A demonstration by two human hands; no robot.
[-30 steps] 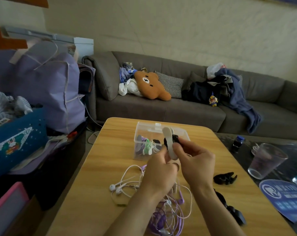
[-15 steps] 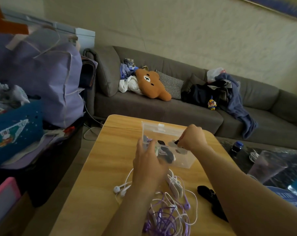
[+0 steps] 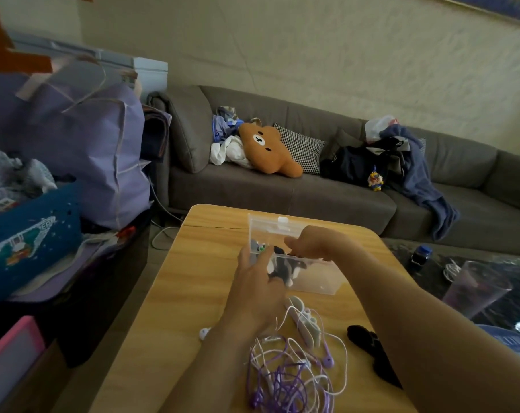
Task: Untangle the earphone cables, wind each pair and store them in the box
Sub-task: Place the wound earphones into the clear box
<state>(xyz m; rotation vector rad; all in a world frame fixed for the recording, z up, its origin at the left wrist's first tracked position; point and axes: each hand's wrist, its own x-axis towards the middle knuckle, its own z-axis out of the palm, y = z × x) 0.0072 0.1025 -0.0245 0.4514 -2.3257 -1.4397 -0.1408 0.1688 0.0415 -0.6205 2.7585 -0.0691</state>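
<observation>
Hands meet at the clear plastic box near the far edge of the wooden table. The left hand lies against the box's near left corner with fingers fairly straight, touching the wall. The right hand reaches over the rim, fingers curled down into the box; what they grip, if anything, I cannot tell. Wound earphones, dark and white, sit inside. A purple and white cable tangle lies toward the near edge, black clips at the right edge.
</observation>
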